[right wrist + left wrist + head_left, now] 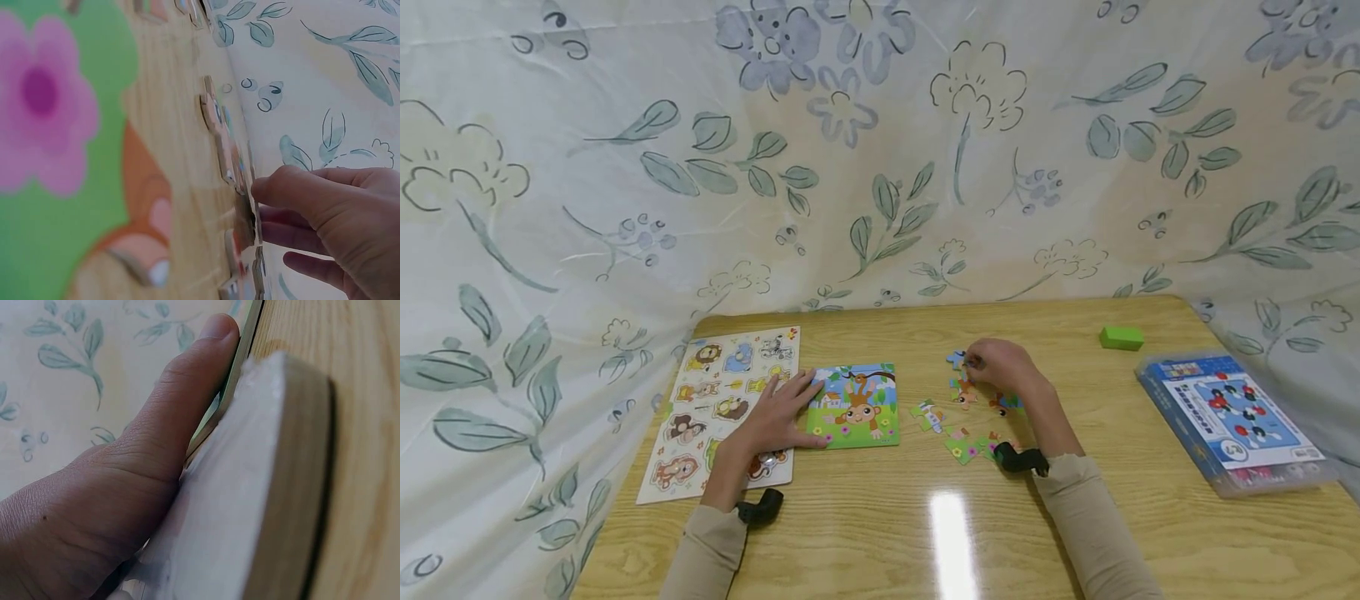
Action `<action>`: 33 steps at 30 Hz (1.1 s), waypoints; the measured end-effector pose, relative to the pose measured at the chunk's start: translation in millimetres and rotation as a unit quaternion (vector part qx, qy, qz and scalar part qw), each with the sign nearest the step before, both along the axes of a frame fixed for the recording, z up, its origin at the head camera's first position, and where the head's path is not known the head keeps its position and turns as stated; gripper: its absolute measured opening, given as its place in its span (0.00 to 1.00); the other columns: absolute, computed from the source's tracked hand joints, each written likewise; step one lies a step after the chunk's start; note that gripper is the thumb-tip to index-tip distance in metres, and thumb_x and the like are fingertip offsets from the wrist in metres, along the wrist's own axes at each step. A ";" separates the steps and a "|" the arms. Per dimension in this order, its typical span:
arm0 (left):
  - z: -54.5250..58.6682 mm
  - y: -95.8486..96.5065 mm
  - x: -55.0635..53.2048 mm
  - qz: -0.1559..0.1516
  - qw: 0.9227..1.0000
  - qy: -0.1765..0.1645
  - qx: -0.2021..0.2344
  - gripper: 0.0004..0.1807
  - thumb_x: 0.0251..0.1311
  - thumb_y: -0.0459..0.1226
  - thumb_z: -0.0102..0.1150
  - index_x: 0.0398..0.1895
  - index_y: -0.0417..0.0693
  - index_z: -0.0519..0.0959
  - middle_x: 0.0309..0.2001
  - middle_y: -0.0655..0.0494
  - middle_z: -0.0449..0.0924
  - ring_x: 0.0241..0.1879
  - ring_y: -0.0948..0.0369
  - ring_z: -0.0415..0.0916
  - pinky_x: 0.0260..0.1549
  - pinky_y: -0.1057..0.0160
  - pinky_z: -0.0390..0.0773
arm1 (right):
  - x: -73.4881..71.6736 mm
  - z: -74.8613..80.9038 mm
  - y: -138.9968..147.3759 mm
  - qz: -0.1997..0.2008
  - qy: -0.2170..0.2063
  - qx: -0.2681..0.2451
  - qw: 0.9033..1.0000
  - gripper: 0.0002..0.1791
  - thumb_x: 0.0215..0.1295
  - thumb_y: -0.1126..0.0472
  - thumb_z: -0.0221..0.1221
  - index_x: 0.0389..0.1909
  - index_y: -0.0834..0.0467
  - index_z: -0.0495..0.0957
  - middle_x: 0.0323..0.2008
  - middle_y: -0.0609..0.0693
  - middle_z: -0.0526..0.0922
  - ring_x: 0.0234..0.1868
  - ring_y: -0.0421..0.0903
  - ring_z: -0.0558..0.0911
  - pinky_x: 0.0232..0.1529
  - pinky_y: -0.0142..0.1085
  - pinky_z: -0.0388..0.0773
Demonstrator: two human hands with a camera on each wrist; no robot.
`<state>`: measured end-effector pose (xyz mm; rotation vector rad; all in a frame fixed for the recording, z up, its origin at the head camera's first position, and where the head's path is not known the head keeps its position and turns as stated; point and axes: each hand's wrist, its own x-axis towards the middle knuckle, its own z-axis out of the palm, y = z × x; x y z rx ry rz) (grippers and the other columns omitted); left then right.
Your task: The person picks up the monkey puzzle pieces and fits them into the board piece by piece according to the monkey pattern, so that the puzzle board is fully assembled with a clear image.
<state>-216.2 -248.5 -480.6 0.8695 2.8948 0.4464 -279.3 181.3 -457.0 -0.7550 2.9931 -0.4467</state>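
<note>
Beyond the far edge of the light-brown wood-grain table (pixel 850 525), whose far corners are rounded, hangs a cream floral cloth (pixel 895 150), rising out of view above the table and dropping past its left and right sides too. Grey-green leaf sprays (pixel 886 197), pale yellow blossoms (pixel 977 87) and muted blue-violet flowers (pixel 771 46), all loosely outlined in dark strokes, pattern it, and soft creases show left of the table. On the table's near part lies a bright, elongated white light reflection (pixel 953 542)

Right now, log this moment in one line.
left hand: on monkey picture edge | right hand: at loose puzzle pieces, grip unclear
</note>
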 end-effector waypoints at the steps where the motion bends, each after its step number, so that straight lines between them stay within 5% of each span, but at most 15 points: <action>1: 0.1 0.3 -0.4 0.000 1.000 0.000 -0.001 0.58 0.46 0.70 0.61 0.76 0.51 0.55 0.77 0.47 0.49 0.76 0.46 0.49 0.71 0.33 0.41 | 0.0 0.5 0.1 -0.005 0.001 0.000 1.000 0.09 0.62 0.56 0.63 0.41 0.53 0.85 0.42 0.49 0.85 0.37 0.45 0.81 0.37 0.40 0.80; 9: -1.5 1.2 -2.8 -0.003 1.000 0.003 -0.001 0.58 0.46 0.70 0.62 0.76 0.51 0.55 0.78 0.47 0.49 0.77 0.47 0.48 0.72 0.34 0.40 | 2.6 5.6 -0.2 -0.028 0.015 -0.013 0.999 0.09 0.61 0.55 0.62 0.40 0.52 0.84 0.47 0.51 0.85 0.42 0.48 0.82 0.37 0.42 0.79; 14: -6.5 1.0 -0.8 -0.004 1.000 0.007 -0.002 0.58 0.46 0.70 0.61 0.76 0.52 0.55 0.77 0.48 0.50 0.77 0.47 0.48 0.72 0.34 0.40 | 9.7 11.9 -5.2 -0.023 0.014 -0.074 0.997 0.07 0.62 0.55 0.63 0.38 0.52 0.84 0.43 0.49 0.85 0.38 0.46 0.80 0.37 0.41 0.78; 26: -2.2 -0.4 2.7 -0.003 1.000 0.027 0.002 0.58 0.44 0.71 0.62 0.75 0.49 0.58 0.76 0.45 0.53 0.75 0.44 0.52 0.70 0.32 0.45 | 13.1 32.1 -27.1 0.038 -0.004 -0.132 0.991 0.09 0.64 0.59 0.59 0.43 0.56 0.83 0.42 0.49 0.83 0.41 0.46 0.80 0.42 0.40 0.78; 33: -2.1 -0.1 0.7 0.000 1.000 0.012 0.007 0.58 0.45 0.70 0.63 0.76 0.50 0.57 0.77 0.46 0.52 0.76 0.45 0.50 0.71 0.33 0.42 | 17.7 40.9 -40.1 0.082 0.029 -0.128 0.988 0.08 0.64 0.62 0.59 0.41 0.59 0.83 0.38 0.49 0.82 0.37 0.46 0.78 0.37 0.37 0.76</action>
